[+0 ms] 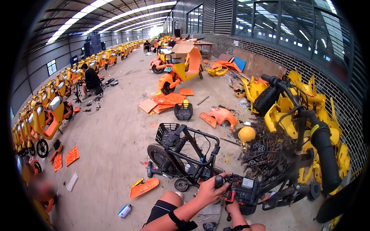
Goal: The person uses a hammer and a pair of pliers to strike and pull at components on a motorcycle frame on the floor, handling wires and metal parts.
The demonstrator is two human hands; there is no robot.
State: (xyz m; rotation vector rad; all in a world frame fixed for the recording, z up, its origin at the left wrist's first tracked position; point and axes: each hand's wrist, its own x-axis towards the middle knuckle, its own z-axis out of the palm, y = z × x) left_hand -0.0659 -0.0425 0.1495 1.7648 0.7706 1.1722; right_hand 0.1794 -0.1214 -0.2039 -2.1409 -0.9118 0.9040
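In front of me a stripped black scooter frame (196, 154) stands with its body panels off. My left hand (210, 189) is closed around a black rounded handle (219, 180) over the frame's floor section; the rest of that item is hidden. Lower and to the right, my right hand (233, 208) is curled against the near side of a black battery-like box (243, 183) with a pale label. A slim red part (232, 195) rises just above its fingers. What the right hand grips is too small to make out.
A cordless drill (151, 169) stands by the rear wheel. An orange panel (144, 188) and a spray can (125, 211) lie to the left. Dark metal parts (266, 154) and yellow panels (283, 115) heap up at right. Handlebars (323, 154) reach close. Another person (91, 81) sits far left.
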